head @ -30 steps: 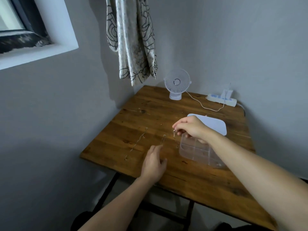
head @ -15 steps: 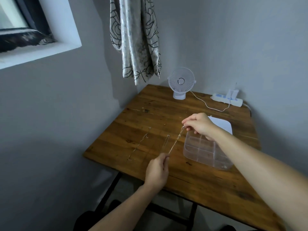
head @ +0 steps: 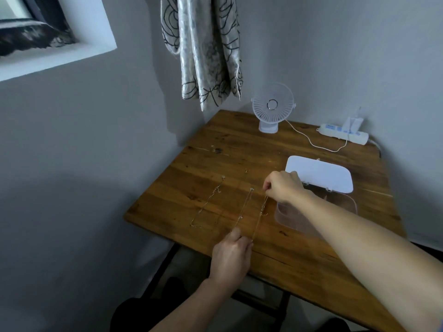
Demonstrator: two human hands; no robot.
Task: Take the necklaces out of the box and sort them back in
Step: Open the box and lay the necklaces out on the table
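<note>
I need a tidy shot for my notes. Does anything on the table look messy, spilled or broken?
Nothing stands out. The necklaces lie in neat lines, one stretched between the left hand and right hand; the box sits open.

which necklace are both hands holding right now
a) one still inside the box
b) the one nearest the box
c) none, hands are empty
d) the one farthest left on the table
b: the right hand pinches the far end and the left hand the near end of the necklace nearest the box, stretched between them.
</note>
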